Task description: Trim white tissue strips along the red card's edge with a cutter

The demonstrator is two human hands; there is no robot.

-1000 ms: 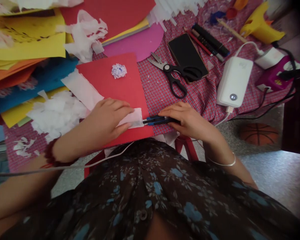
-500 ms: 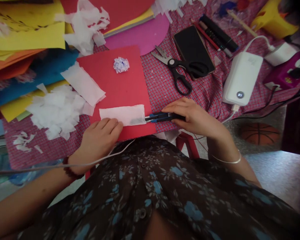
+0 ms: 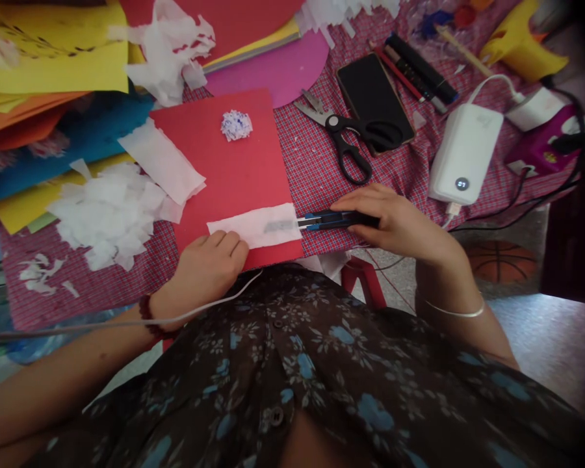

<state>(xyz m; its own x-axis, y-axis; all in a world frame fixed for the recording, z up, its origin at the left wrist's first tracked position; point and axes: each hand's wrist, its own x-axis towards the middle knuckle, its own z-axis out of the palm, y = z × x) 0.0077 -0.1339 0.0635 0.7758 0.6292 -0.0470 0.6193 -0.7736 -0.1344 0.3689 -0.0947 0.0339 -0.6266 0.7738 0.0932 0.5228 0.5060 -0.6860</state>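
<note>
Near the table's front edge, a folded strip of thin white paper (image 3: 273,220) lies on a red sheet (image 3: 238,169). My left hand (image 3: 214,257) bears down on the strip's left end, its fingers bent and close together; whether the thumb is under the paper is hidden. A blue and black utility knife (image 3: 338,220) is gripped in my right hand (image 3: 390,218). Its blade is inside the fold at the strip's right end and shows as a grey shape through the paper. Higher on the red sheet sits a small white ball with blue marks (image 3: 236,125).
Another folded white paper (image 3: 163,159) and a heap of white paper pieces (image 3: 107,214) lie left. Black-handled scissors (image 3: 344,136) touch a phone (image 3: 375,97) to the right. Beyond are pens (image 3: 419,71), a white power bank (image 3: 467,153) and a yellow glue gun (image 3: 519,42).
Both hands, the white strip and the knife have shifted right together, the strip now reaching past the red sheet's right edge. The blade remains in the fold.
</note>
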